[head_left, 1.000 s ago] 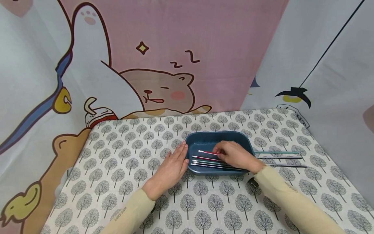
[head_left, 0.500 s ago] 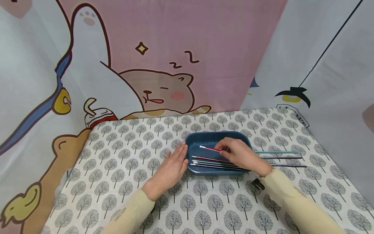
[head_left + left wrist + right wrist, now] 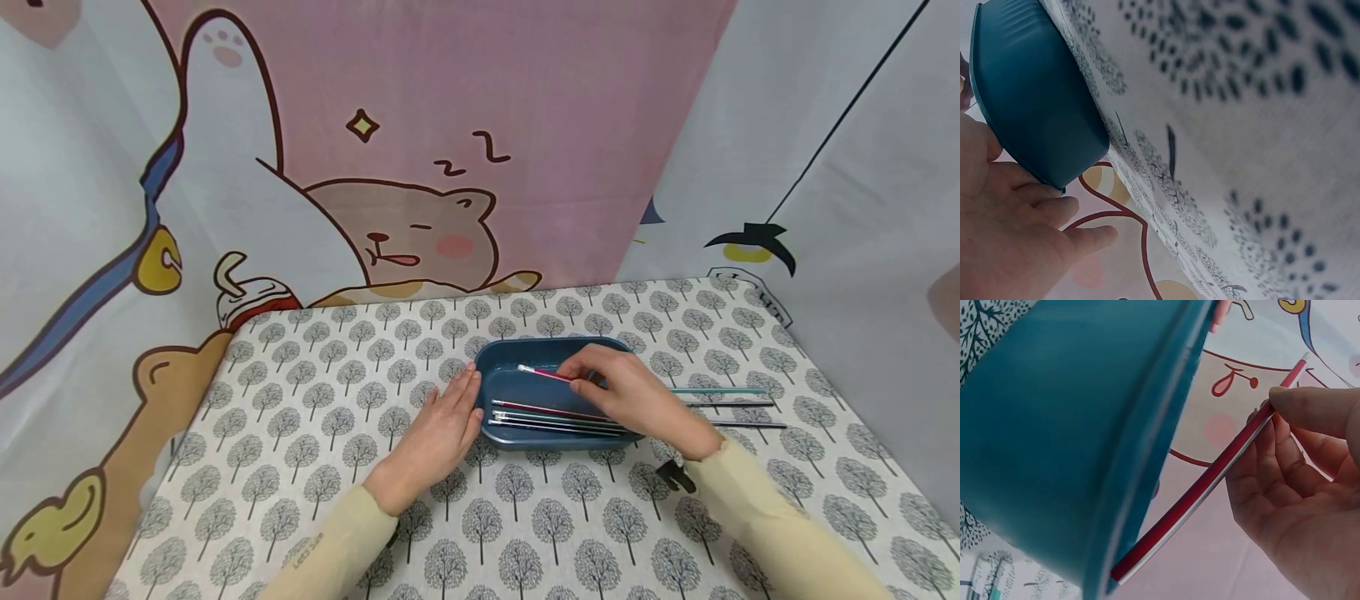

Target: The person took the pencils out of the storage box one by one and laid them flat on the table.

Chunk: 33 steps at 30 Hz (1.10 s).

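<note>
My right hand (image 3: 622,396) pinches a red-and-white striped pencil (image 3: 546,373) between thumb and fingers above the blue plastic box (image 3: 501,442). In the right wrist view, the pencil (image 3: 1194,497) slants, with its pale capped end up past the thumb and its flat end at the box rim. My left hand (image 3: 442,433) rests with extended fingers against the box's left end; the left wrist view shows those fingers at the rim of the box (image 3: 1035,94). Several dark and red pencils (image 3: 555,421) lie side by side along the near side inside the box.
To the right of the box, a teal pencil (image 3: 727,391) and two dark pencils (image 3: 750,425) lie on the tree-print tablecloth (image 3: 330,483). A cartoon-print curtain (image 3: 585,125) hangs behind and on both sides.
My right hand has lifted the red pencil from low in the box and moved slightly up and right with it. The left hand and the box have stayed put.
</note>
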Each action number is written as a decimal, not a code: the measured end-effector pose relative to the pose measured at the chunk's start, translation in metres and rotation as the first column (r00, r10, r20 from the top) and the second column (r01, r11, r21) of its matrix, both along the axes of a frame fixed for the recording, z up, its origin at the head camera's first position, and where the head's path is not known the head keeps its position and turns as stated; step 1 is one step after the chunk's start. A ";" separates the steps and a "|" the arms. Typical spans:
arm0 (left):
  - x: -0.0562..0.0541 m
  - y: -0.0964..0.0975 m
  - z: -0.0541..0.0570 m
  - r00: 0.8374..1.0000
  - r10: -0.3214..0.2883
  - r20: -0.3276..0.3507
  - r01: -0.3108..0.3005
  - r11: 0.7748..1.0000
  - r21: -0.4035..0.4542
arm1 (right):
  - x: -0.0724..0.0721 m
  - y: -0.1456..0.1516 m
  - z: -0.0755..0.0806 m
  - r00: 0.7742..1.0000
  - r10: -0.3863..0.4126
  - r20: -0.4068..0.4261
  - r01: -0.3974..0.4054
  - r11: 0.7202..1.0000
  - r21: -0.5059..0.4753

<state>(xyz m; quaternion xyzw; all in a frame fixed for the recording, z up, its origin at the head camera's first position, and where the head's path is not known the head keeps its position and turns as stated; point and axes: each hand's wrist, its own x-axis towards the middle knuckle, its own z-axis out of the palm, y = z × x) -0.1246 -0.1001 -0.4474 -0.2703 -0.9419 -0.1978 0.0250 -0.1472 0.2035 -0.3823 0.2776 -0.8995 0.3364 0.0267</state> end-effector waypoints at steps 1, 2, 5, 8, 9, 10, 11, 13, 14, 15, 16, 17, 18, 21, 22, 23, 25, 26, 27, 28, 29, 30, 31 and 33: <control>0.000 0.000 0.000 1.000 0.000 -0.001 0.000 1.000 -0.001 | 0.001 0.001 0.001 1.000 -0.001 -0.005 0.001 1.000 0.000; 0.000 0.000 0.000 1.000 -0.001 -0.001 0.001 1.000 0.000 | 0.002 0.002 0.003 1.000 -0.004 -0.010 0.004 1.000 -0.004; 0.000 0.000 0.000 1.000 -0.002 -0.002 0.002 1.000 0.004 | 0.005 0.005 0.008 1.000 -0.011 -0.022 0.011 1.000 -0.008; -0.001 0.000 0.000 1.000 -0.003 -0.003 0.003 1.000 -0.001 | 0.009 0.008 0.012 0.999 -0.021 -0.034 0.021 1.000 -0.006; -0.001 0.000 0.000 1.000 -0.004 -0.003 0.004 1.000 -0.001 | 0.010 0.009 0.013 0.999 -0.023 -0.038 0.022 1.000 -0.003; -0.001 0.000 0.000 1.000 -0.004 -0.006 0.004 1.000 -0.001 | 0.011 0.010 0.015 0.999 -0.025 -0.044 0.025 1.000 -0.001; -0.001 0.000 0.000 1.000 -0.004 -0.006 0.004 1.000 -0.003 | 0.013 0.011 0.016 0.998 -0.026 -0.049 0.026 1.000 0.001; -0.001 0.000 -0.001 1.000 -0.005 -0.010 0.005 1.000 -0.001 | 0.015 0.014 0.018 0.997 -0.031 -0.067 0.032 0.999 0.011; -0.001 0.000 -0.001 1.000 -0.005 -0.011 0.005 1.000 -0.001 | 0.016 0.015 0.018 0.997 -0.033 -0.070 0.034 0.999 0.011; -0.001 0.000 -0.001 1.000 -0.005 -0.013 0.005 1.000 0.002 | 0.017 0.016 0.019 0.996 -0.034 -0.078 0.035 0.999 0.014; -0.001 0.000 -0.001 1.000 -0.004 -0.013 0.004 1.000 0.001 | 0.017 0.017 0.019 0.996 -0.038 -0.085 0.040 0.999 0.018; -0.001 0.000 -0.001 1.000 -0.004 -0.013 0.004 1.000 -0.001 | 0.018 0.018 0.020 0.995 -0.041 -0.095 0.043 0.999 0.021; -0.001 0.000 -0.001 1.000 -0.004 -0.013 0.004 1.000 0.000 | 0.018 0.020 0.020 0.994 -0.043 -0.104 0.046 0.999 0.022; -0.001 0.000 -0.001 1.000 -0.005 -0.014 0.005 1.000 -0.004 | 0.020 0.023 0.021 0.990 -0.044 -0.135 0.047 0.999 0.019; -0.001 -0.001 -0.001 1.000 -0.005 -0.014 0.005 1.000 -0.006 | 0.021 0.025 0.021 0.989 -0.046 -0.143 0.048 0.999 0.015; -0.001 -0.001 -0.001 1.000 -0.006 -0.016 0.006 1.000 -0.004 | 0.022 0.026 0.022 0.987 -0.044 -0.151 0.046 0.999 0.011; 0.000 -0.001 0.000 1.000 -0.007 -0.013 0.006 1.000 -0.008 | 0.023 0.029 0.023 0.987 -0.044 -0.158 0.045 0.999 0.000; -0.001 -0.001 0.000 1.000 -0.007 -0.013 0.007 1.000 -0.009 | 0.024 0.031 0.024 0.986 -0.045 -0.161 0.046 0.999 -0.001; -0.001 -0.001 0.000 1.000 -0.007 -0.012 0.007 1.000 -0.008 | 0.025 0.033 0.024 0.986 -0.049 -0.160 0.049 0.999 -0.002; -0.001 -0.001 0.000 1.000 -0.007 -0.012 0.007 1.000 -0.008 | 0.026 0.034 0.025 0.986 -0.050 -0.161 0.050 0.999 -0.004; -0.001 -0.001 0.000 1.000 -0.008 -0.012 0.008 1.000 -0.005 | 0.027 0.036 0.026 0.985 -0.054 -0.165 0.054 0.999 -0.001; -0.001 -0.001 0.000 1.000 -0.008 -0.011 0.008 1.000 -0.007 | 0.028 0.037 0.026 0.984 -0.059 -0.167 0.060 0.998 0.001; -0.001 -0.001 -0.001 1.000 -0.007 -0.013 0.007 1.000 -0.003 | 0.029 0.039 0.027 0.983 -0.063 -0.171 0.064 0.998 0.002; -0.001 0.000 -0.001 1.000 -0.008 -0.014 0.008 1.000 0.000 | 0.031 0.042 0.027 0.981 -0.071 -0.183 0.074 0.997 0.007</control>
